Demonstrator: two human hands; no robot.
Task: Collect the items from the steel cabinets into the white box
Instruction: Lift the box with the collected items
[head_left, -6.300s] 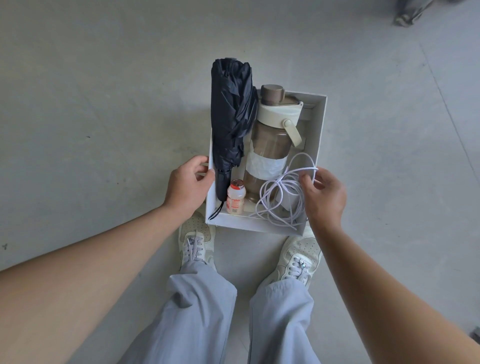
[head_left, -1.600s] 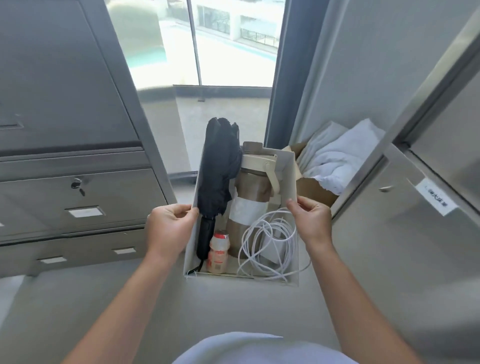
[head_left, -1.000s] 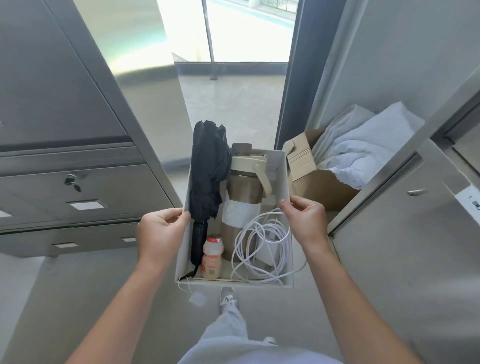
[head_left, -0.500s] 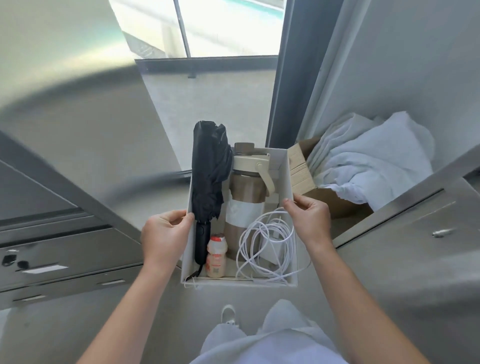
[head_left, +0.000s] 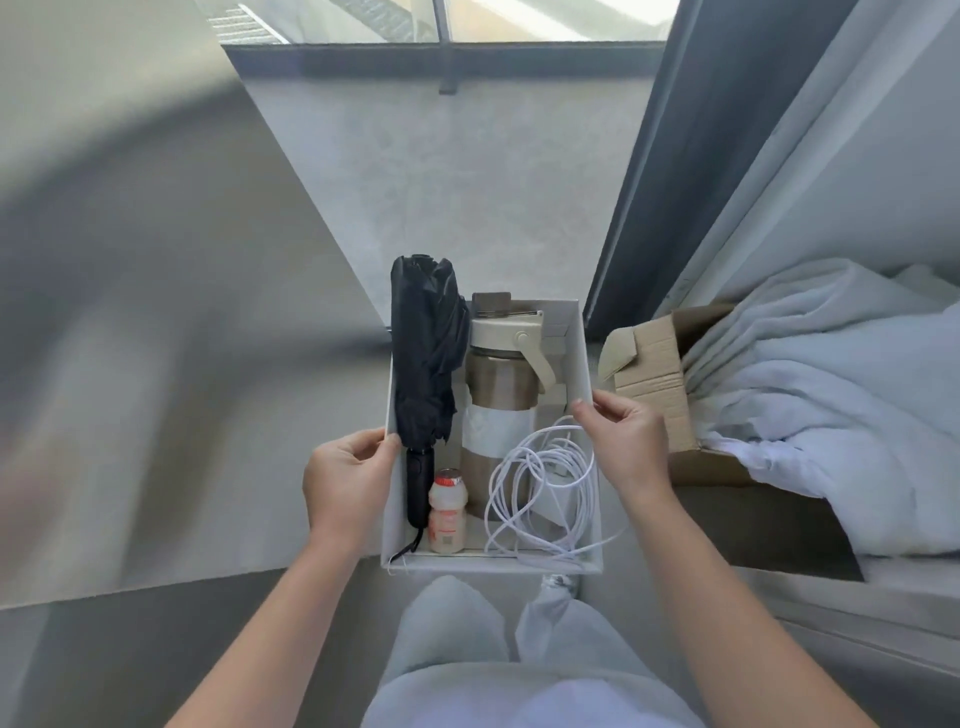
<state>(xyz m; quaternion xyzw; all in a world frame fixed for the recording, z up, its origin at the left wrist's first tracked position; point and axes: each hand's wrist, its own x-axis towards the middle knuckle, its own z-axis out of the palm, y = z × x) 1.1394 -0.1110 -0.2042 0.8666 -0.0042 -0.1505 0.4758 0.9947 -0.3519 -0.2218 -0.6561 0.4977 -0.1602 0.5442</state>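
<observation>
I hold the white box (head_left: 581, 358) in front of me at waist height. My left hand (head_left: 349, 478) grips its left wall and my right hand (head_left: 626, 441) grips its right wall. Inside lie a folded black umbrella (head_left: 423, 358) along the left side, a brown water bottle (head_left: 500, 384) with a cream lid in the middle, a small yogurt drink bottle (head_left: 447, 512) at the near edge, and a coiled white cable (head_left: 540, 488) at the near right.
An open cardboard box (head_left: 654, 369) with white cloth (head_left: 831, 384) spilling out sits to the right on a steel cabinet (head_left: 857, 608). A blurred steel cabinet side (head_left: 156, 338) fills the left. A window (head_left: 447, 21) and dark frame (head_left: 654, 171) lie ahead.
The view has swung right and down: the left cabinet drawers have slid out of sight and the cardboard box with cloth is closer. Both hands keep their grip on the white box.
</observation>
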